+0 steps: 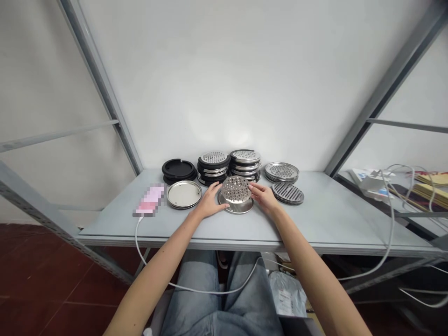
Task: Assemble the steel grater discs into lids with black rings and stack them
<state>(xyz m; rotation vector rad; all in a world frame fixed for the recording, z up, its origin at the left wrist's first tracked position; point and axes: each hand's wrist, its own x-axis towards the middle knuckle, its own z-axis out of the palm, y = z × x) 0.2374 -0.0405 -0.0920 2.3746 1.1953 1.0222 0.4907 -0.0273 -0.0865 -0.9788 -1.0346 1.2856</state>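
Note:
A round, perforated metal disc (236, 189) is tilted up over a shallow metal dish (241, 207) on the table. My right hand (263, 195) pinches the disc at its right edge. Around the left side of the dish is my left hand (210, 201), its thumb at the front rim and its fingers farther back. The disc hides the back of the dish. Just right of my right hand lies a stack of slotted dark discs (289, 193). Near my left hand sit stacked shallow metal lids (184, 194).
Behind stand black rings (179, 170), two taller stacks of black and metal rounds (213, 165) (245, 163), and stacked metal dishes with perforated discs (282, 171). A phone (150, 200) with a white cable (137, 238) lies left. Grey metal posts (101, 79) flank the table (336, 210).

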